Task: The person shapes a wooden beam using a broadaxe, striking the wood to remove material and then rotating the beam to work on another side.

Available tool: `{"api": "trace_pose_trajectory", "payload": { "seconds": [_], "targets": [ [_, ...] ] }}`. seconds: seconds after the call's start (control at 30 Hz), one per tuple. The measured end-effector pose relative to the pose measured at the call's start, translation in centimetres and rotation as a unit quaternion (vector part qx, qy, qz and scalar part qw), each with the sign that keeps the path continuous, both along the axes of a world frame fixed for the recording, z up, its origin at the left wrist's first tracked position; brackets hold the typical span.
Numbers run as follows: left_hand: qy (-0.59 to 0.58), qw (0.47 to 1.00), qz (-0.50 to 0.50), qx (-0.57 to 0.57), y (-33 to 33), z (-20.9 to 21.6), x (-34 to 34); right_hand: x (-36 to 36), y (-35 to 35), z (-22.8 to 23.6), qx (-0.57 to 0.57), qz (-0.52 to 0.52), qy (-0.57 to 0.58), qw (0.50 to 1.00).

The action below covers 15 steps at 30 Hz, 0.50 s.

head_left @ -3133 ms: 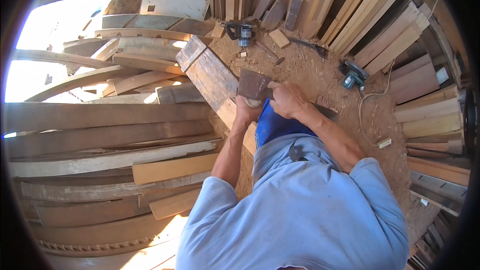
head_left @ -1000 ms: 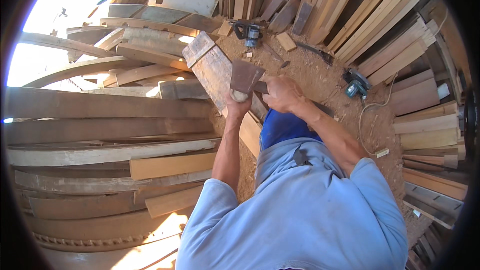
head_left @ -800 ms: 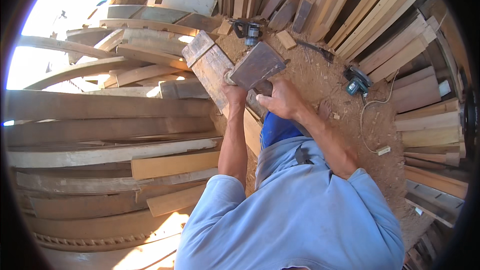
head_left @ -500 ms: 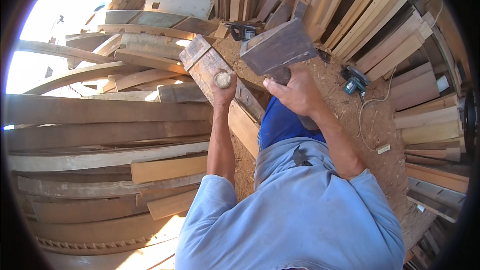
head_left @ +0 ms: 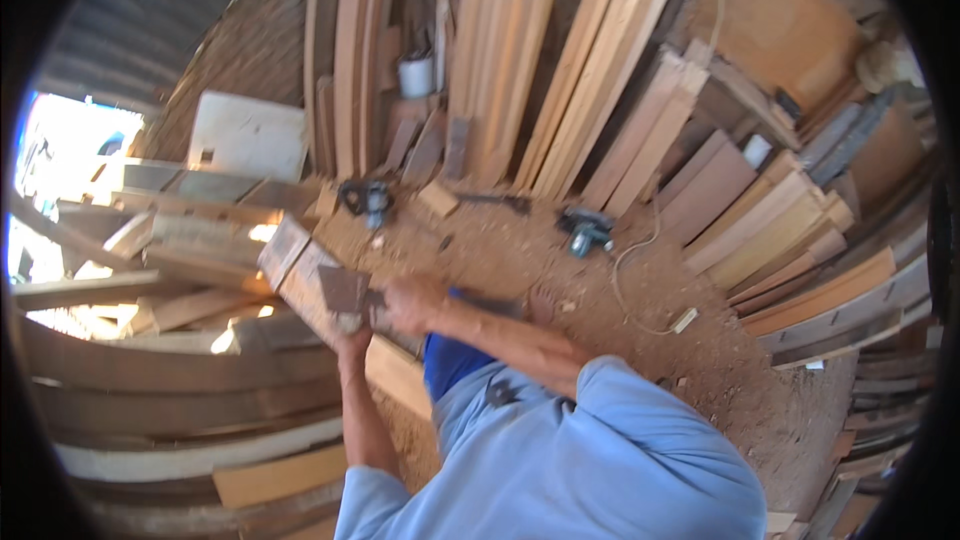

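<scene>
My right hand [head_left: 413,304] is closed round the handle of a dark wooden mallet [head_left: 342,290], whose block-shaped head hangs right over my left hand [head_left: 354,342]. That left hand grips an upright chisel [head_left: 349,322]; only its round, pale handle end shows, and its blade is hidden. Whether mallet and handle end touch, I cannot tell. Beneath both hands a worn, brownish timber [head_left: 298,258] slants from upper left toward my legs. A paler, fresh-looking timber [head_left: 397,377] lies along its lower end.
Stacked boards [head_left: 180,370] fill the left side. On the sawdust-covered floor [head_left: 480,250] lie a dark power tool [head_left: 368,202] and a teal power tool [head_left: 585,231] with a trailing cable [head_left: 622,290]. Tall planks [head_left: 505,60] lean at the back, beside a white bucket [head_left: 416,77].
My right hand has swung the mallet left and down, from beside the chisel to over its handle end. The whole view has turned, showing more of the back and right.
</scene>
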<state>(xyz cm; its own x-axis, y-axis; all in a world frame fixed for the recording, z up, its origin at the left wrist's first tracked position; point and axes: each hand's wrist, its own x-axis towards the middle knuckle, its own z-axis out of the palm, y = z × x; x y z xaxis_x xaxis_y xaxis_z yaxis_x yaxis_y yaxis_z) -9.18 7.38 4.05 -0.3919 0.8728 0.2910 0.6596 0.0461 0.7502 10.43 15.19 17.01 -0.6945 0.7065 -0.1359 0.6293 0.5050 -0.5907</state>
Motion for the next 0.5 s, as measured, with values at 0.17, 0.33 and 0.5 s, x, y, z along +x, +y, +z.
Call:
{"api": "trace_pose_trajectory", "payload": {
  "seconds": [0.17, 0.33, 0.5],
  "targets": [
    [-0.318, 0.923, 0.047, 0.212, 2.4, -1.9, -2.7, 2.4, -3.1, 1.9, -0.113, 0.013, 0.255, 0.960],
    [-0.169, 0.944, 0.191, 0.207, 3.6, -2.6, -5.3, 4.6, -5.6, -0.1, -0.280, 0.018, 0.328, 0.902],
    [-0.085, 0.975, 0.099, 0.180, 0.4, 9.5, 5.7, 8.8, -3.9, 0.1, -0.448, 0.006, 0.432, 0.783]
  ]
}}
